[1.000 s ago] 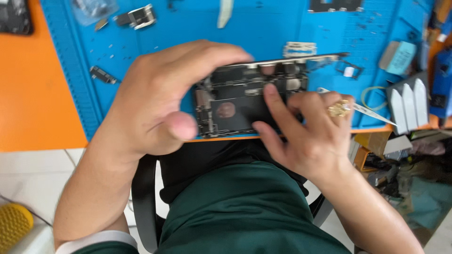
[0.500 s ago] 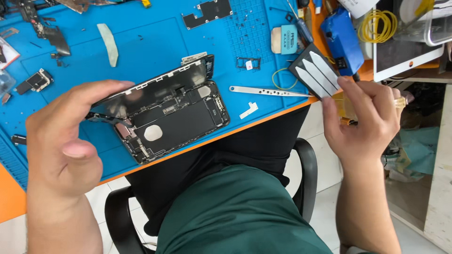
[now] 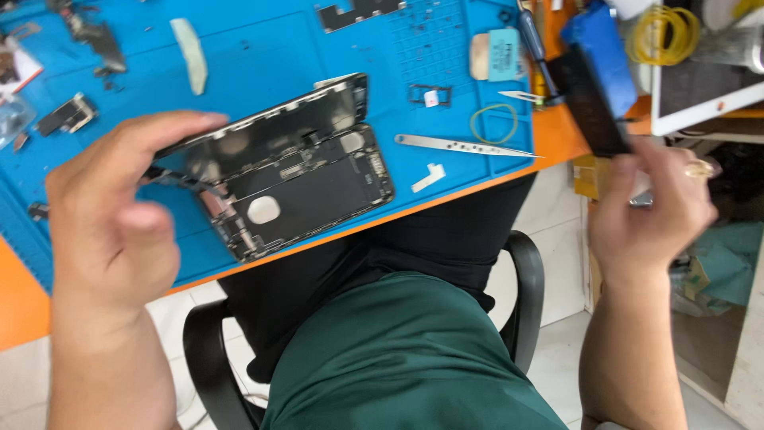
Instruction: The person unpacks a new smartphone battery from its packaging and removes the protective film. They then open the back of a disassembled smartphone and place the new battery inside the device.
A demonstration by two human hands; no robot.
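An opened phone (image 3: 306,179) lies on the blue work mat (image 3: 263,72), its dark insides facing up and its screen half hinged up along the far edge. My left hand (image 3: 111,219) grips the phone's left end, forefinger on the raised screen edge and thumb below. My right hand (image 3: 652,207), with a ring on it, is off the table's right edge and pinches a flat black rectangular part (image 3: 587,107), which is blurred. Metal tweezers (image 3: 461,146) and a thin yellow ring (image 3: 493,123) lie on the mat between phone and right hand.
The mat sits on an orange table (image 3: 20,306). Small phone parts (image 3: 70,114), a white strip (image 3: 191,52) and a pale blue block (image 3: 502,54) lie on it. At far right are a yellow cable coil (image 3: 664,32) and a tablet (image 3: 708,89). A black chair (image 3: 525,279) is below.
My right hand has left the white picks, moved right and now holds up a black flat part. My left hand stays at the phone's left end.
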